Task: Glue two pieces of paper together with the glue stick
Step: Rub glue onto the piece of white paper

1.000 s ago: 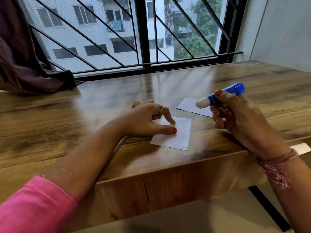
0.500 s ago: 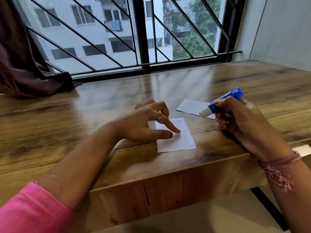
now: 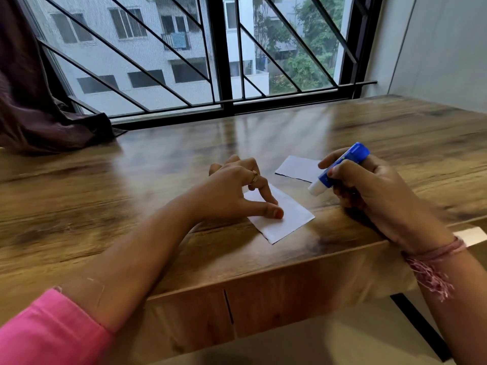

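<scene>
Head view: near paper [image 3: 288, 217] flat on wooden table [image 3: 158, 180], close to its front edge, one corner pointing at the edge. Left hand [image 3: 234, 191] on that paper's left part, thumb and one fingertip pressed down on the sheet, remaining fingers curled above it; ring on one finger. Just right of the near paper and above the table, glue stick [image 3: 338, 168] tilted, white tip low and aimed left, blue end raised. Right hand [image 3: 369, 191] wrapped round the blue barrel, fingers and thumb curled tight on it. Second paper [image 3: 296, 168] behind the near paper and apart from it, partly hidden by the right hand. Pink sleeve [image 3: 50, 330] on left forearm; threaded band [image 3: 432, 259] round right wrist.
</scene>
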`<state>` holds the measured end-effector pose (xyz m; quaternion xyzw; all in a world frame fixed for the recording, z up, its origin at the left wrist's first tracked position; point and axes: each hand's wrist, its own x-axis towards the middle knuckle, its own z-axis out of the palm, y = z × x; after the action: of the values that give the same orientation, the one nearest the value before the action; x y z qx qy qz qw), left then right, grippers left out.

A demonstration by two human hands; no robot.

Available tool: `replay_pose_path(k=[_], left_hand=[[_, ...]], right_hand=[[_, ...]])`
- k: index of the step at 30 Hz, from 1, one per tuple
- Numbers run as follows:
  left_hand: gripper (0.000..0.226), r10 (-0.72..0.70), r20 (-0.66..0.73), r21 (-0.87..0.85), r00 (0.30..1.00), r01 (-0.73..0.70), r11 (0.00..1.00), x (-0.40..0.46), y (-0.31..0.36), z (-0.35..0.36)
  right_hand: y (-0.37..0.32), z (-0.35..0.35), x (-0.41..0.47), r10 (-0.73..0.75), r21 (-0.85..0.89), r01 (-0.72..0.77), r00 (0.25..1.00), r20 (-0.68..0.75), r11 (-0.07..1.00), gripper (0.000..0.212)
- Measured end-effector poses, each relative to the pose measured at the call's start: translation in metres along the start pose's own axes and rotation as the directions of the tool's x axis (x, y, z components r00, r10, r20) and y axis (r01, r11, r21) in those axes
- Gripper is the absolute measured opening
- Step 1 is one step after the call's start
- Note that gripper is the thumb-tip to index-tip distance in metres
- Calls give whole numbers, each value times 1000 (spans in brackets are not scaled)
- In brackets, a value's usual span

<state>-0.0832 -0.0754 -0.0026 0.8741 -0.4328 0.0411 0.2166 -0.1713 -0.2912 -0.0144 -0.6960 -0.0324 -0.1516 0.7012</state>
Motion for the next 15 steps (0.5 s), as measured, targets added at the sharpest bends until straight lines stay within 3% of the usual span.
replay_pose_path(k=[7, 15], left_hand=[[42, -32, -55, 105, 998, 38, 994, 4, 7, 2], [35, 36, 20, -4, 999, -36, 999, 0, 5, 4]], right_hand=[[3, 0, 1, 2, -87, -3, 1000, -16, 996, 10], [4, 1, 0, -38, -180, 32, 999, -31, 983, 13]])
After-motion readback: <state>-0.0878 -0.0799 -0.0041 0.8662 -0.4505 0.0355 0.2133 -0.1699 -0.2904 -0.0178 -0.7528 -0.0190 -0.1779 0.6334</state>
